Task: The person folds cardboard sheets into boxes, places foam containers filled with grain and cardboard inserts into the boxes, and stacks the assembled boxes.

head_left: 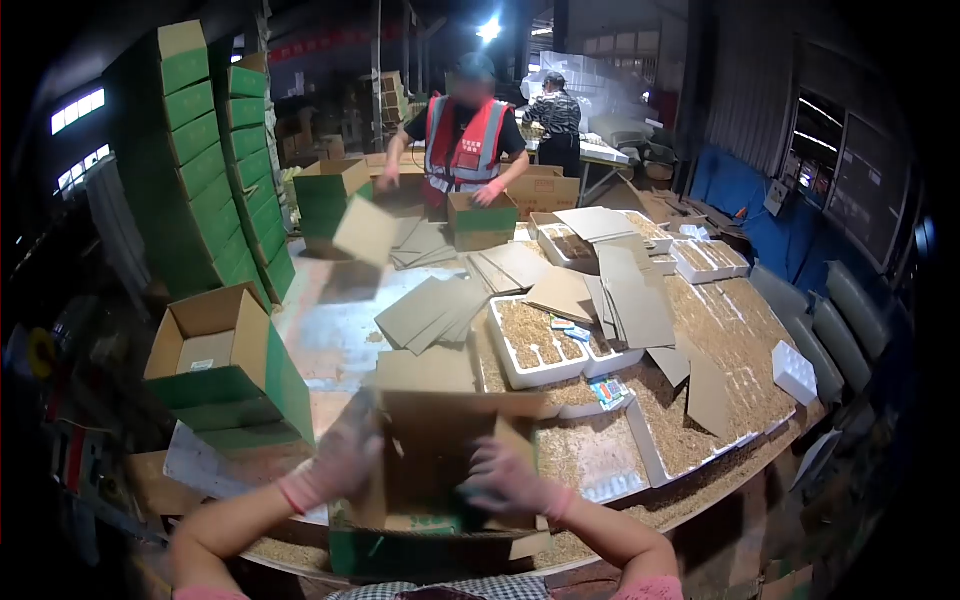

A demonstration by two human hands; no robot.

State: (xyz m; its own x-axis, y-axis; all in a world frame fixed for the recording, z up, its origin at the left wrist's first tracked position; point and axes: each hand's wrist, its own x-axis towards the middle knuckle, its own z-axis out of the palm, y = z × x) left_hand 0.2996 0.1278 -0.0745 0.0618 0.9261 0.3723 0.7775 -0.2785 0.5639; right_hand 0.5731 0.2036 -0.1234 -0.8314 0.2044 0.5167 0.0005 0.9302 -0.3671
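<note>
An open cardboard box with a green lower part [430, 548] stands at the table's near edge, its flaps raised. At its left side is my left hand [345, 455], gloved and smeared by motion, so its fingers are unclear. My right hand [508, 478], also gloved, is at the right flap with its fingers bent; whether they grip the flap is hard to tell. Just beyond the box lie grey cardboard sheets [435, 310]. Another open green box [230, 365] stands to the left.
White foam trays [535, 345] with brown grainy material fill the right side, with loose cardboard sheets [635, 295] on top. Tall stacks of green boxes [195, 150] rise at the left. Across the table a co-worker in a red vest [468, 150] handles boxes; another person [556, 115] stands farther back.
</note>
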